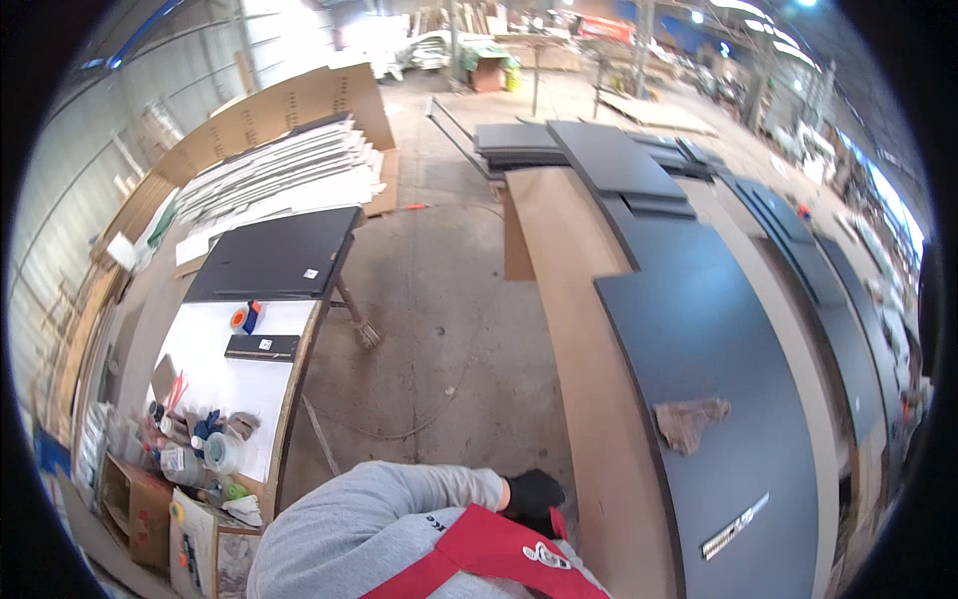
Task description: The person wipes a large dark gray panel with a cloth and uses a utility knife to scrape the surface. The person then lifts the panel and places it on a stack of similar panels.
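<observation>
My left hand (533, 495), in a black glove, is held across my body at the edge of my red apron (501, 543). Its fingers are bent out of sight, and what it may hold is hidden. My right hand is out of view. To the right of the glove lies a long dark grey panel (718, 337) on brown board (591, 359). A crumpled brownish cloth (690, 424) rests on this panel. Nearer to me, a narrow light strip (735, 526) with dark marks lies at a slant on it.
At left stands a workbench (277, 404) with a dark panel (273, 254), a tape dispenser (245, 318), a short dark board (262, 347) and plastic bottles (222, 452). A cardboard box (150, 517) sits below. More dark panels (629, 165) are stacked ahead. A cable (419, 430) crosses the concrete floor (449, 299).
</observation>
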{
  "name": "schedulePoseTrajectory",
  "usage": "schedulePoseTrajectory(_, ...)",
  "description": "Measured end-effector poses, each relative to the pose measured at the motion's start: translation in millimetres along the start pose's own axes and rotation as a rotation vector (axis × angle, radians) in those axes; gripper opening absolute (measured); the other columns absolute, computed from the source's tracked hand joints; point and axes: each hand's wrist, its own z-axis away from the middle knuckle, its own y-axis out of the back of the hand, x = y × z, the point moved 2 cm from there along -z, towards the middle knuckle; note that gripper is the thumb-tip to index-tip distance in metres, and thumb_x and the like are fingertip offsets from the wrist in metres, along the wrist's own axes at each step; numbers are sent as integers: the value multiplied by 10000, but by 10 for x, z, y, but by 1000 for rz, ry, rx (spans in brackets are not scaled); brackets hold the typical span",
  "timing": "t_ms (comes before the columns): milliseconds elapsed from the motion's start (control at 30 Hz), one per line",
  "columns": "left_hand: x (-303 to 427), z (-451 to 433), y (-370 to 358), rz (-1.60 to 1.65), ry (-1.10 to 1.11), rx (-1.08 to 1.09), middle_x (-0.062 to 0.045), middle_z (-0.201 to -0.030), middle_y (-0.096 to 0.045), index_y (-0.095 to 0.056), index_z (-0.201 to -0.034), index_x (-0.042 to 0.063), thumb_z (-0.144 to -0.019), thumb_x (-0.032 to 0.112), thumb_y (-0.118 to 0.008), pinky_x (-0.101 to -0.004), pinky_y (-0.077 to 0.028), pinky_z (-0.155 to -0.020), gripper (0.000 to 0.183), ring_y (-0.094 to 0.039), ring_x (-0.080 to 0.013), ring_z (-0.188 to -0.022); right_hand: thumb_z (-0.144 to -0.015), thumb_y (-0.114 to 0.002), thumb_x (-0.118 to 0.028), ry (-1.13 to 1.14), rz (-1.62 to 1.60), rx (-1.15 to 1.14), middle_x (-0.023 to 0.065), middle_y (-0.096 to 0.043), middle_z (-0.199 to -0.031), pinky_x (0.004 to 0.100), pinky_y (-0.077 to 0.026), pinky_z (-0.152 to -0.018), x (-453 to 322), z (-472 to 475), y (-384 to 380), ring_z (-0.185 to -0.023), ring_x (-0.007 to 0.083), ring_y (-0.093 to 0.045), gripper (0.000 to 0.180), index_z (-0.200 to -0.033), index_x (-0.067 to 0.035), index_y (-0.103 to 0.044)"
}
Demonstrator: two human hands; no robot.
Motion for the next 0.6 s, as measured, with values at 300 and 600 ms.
schedulePoseTrajectory(300, -499, 708, 280, 207, 38, 52, -168, -859, -667, -679, -841, 91, -639, 238, -660, -474, -504, -716, 250, -641, -366, -845, -982, -415, -327, -92, 22, 289, 65, -564, -895, 289, -384, -608, -555, -434, -404, -698, 153, -467, 431, -1304, -46, -475)
schedulePoseTrajectory(600, -859, 833, 212, 383, -158, -262, -173, -1120, -635, -638, -1148, 105, -679, 400, -737, -425, -477, -889, 562, -605, -350, -1025, -993, -387, -350, -46, -367, 833, 36, -565, -710, 235, -368, -422, -895, 413, -110, -476, 103, -434, 455, -1347, -68, -432)
